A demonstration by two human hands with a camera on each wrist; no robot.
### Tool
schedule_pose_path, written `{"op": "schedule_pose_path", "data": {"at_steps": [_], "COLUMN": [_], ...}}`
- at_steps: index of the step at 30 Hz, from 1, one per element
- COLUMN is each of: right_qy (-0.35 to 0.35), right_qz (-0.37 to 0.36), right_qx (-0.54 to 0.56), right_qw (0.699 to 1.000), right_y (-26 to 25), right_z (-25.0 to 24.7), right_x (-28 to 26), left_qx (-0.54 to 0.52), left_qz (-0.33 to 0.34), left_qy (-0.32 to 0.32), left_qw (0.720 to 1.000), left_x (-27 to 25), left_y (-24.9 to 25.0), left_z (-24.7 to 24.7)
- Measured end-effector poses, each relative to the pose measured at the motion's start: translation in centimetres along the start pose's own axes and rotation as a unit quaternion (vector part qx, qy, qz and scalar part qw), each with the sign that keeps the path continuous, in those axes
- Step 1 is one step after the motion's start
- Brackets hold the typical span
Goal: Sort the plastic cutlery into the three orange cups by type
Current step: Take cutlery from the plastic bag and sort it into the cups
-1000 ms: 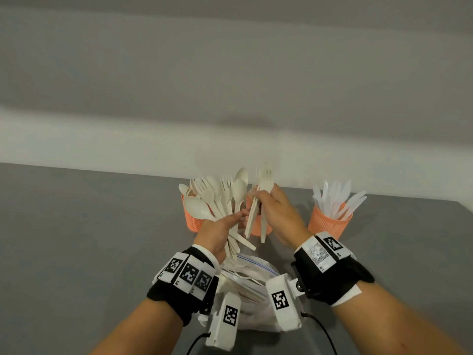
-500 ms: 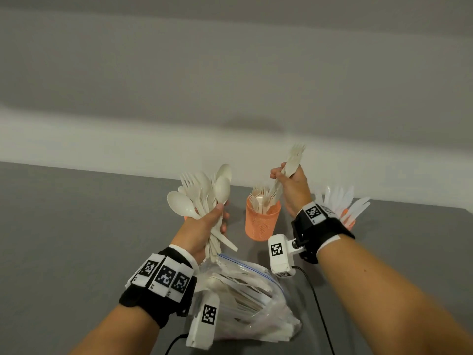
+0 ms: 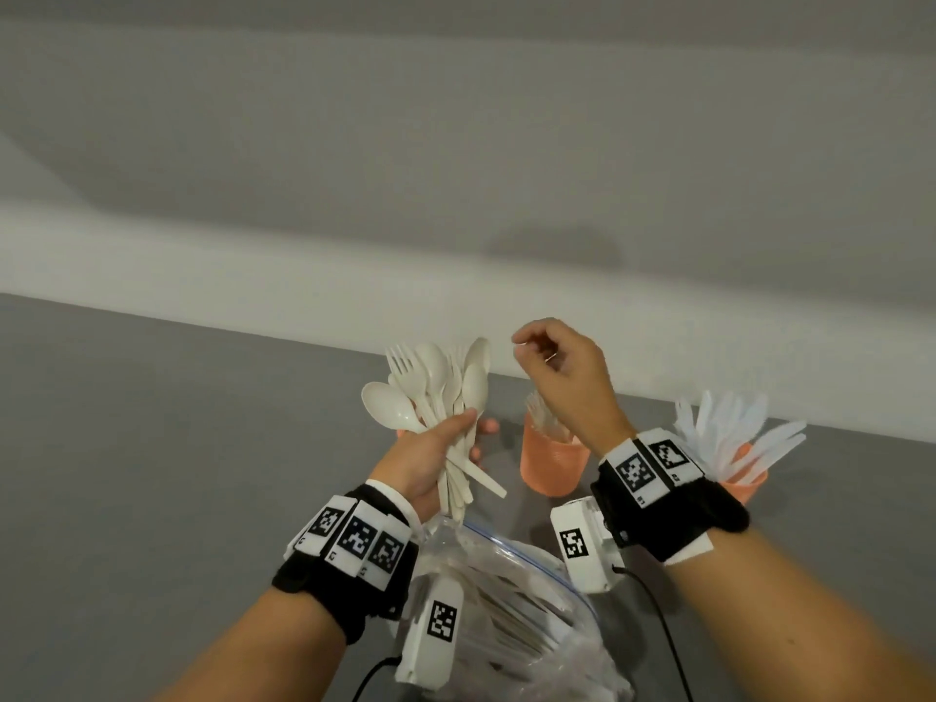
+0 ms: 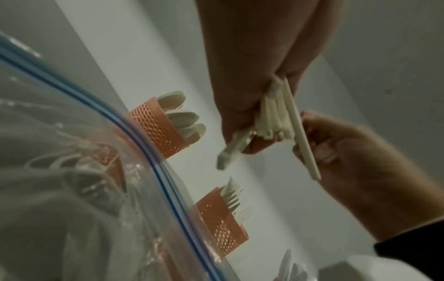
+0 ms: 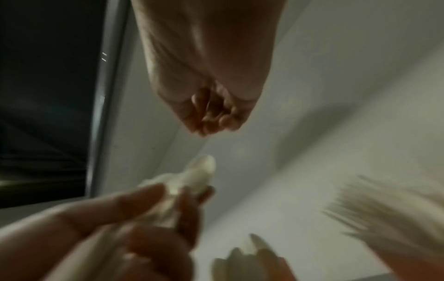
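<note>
Below the right hand [image 3: 567,382], now empty with fingers curled, stands the fork cup [image 3: 552,463]. To its left, the left hand [image 3: 430,458] still clutches mixed cutlery [image 3: 440,377].

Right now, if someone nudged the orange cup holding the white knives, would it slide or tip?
Probably top-heavy: the white knives stand tall and fan out past the rim of the orange cup, so a push high may tip it. Holding only plastic, it is likely light, so a low nudge may slide it on the smooth grey table.
</note>
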State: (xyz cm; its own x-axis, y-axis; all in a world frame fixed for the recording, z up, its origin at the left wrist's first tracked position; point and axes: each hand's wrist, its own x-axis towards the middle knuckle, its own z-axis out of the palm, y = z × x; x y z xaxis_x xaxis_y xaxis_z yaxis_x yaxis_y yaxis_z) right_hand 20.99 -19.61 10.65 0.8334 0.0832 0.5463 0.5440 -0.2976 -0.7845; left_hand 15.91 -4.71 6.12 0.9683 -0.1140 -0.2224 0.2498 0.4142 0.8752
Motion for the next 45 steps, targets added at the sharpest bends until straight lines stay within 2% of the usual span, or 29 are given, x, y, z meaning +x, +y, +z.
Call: {"op": "schedule_pose_path", "data": {"at_steps": [1,3,5,10,13,18,23,26,29,32,36,40,45], "right_qy": [-0.063,-0.171,-0.204,-0.153,-0.166,-0.204,-0.202,-0.18,-0.18,-0.182,-0.139,-0.085,-0.137], "right_qz": [0.003,0.023,0.047,0.096,0.084,0.115,0.157,0.206,0.214,0.227,0.273,0.244,0.193], "right_qx": [0.011,-0.036,-0.094,-0.137,-0.19,-0.196,-0.119,-0.05,-0.047,-0.019,0.091,0.118,0.058], "right_qw": [0.998,0.984,0.973,0.974,0.964,0.952,0.959,0.961,0.959,0.956,0.947,0.959,0.97], "right_y": [-1.0,-2.0,-2.4,-2.8,-3.1,-3.4,-4.0,-4.0,-4.0,-4.0,-4.1,-3.8,-4.0], "right_z": [0.5,1.4,2.1,3.0,3.6,3.5,3.0,2.7,2.8,2.9,2.5,1.7,1.2], "right_x": [-0.2,-0.7,-1.3,-2.1,-2.6,-2.9,-3.0,-3.4,-3.7,-4.1,-4.2,-3.9,-3.7], "left_qx": [0.008,-0.003,-0.036,-0.022,-0.022,-0.049,-0.035,-0.021,-0.032,-0.05,-0.062,-0.074,-0.05], "left_qz": [-0.01,-0.027,-0.027,0.015,0.04,0.021,0.029,0.05,0.065,0.048,0.032,0.063,0.087], "left_qy": [0.001,-0.007,-0.016,-0.053,-0.055,-0.086,-0.097,-0.096,-0.082,-0.08,-0.068,-0.077,-0.054], "left_qw": [1.0,1.0,0.999,0.998,0.997,0.995,0.994,0.994,0.994,0.994,0.995,0.992,0.993], "left_x": [0.1,0.4,0.5,0.1,0.0,-0.6,-0.9,-1.3,-1.5,-1.3,-1.1,-1.3,-1.2], "left_y": [0.0,0.1,0.2,-0.3,-0.6,-0.9,-0.6,-0.5,-0.6,-0.8,-0.6,-0.1,-0.4], "left_z": [0.0,-0.1,-0.2,-0.2,0.0,0.1,0.0,0.4,0.9,0.8,0.4,0.7,1.2]}}
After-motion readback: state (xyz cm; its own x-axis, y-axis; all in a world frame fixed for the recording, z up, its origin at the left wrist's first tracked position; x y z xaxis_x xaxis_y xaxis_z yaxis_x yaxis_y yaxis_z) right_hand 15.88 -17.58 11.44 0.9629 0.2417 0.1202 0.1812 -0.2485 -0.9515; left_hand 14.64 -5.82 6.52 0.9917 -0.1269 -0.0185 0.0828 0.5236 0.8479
